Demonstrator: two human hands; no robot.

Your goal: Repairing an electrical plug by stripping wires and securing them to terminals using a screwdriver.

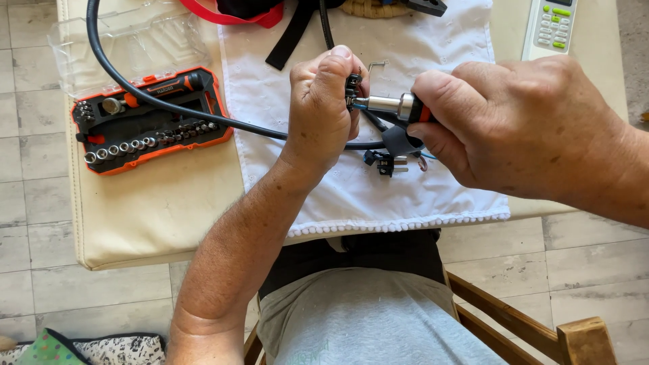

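Bit set case [152, 122]: orange rim, black insert, silver sockets. Right of the case: white cloth [378, 182] with a bobble-trimmed edge, black cable [203, 113] crossing it. Screwdriver [395, 107]: silver shaft, orange-and-black handle. Far right of the case: white remote [551, 27], green buttons.

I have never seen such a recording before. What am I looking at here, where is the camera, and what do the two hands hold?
There is one picture, from a camera worn on a seated person's head, looking down. The left hand pinches a small black electrical part joined to a black cable. The right hand holds a screwdriver with a silver shaft and orange-black handle, its tip at that part. On the white cloth lie loose small black plug pieces. To the left sits an open orange-and-black bit set case; a white remote control lies above.
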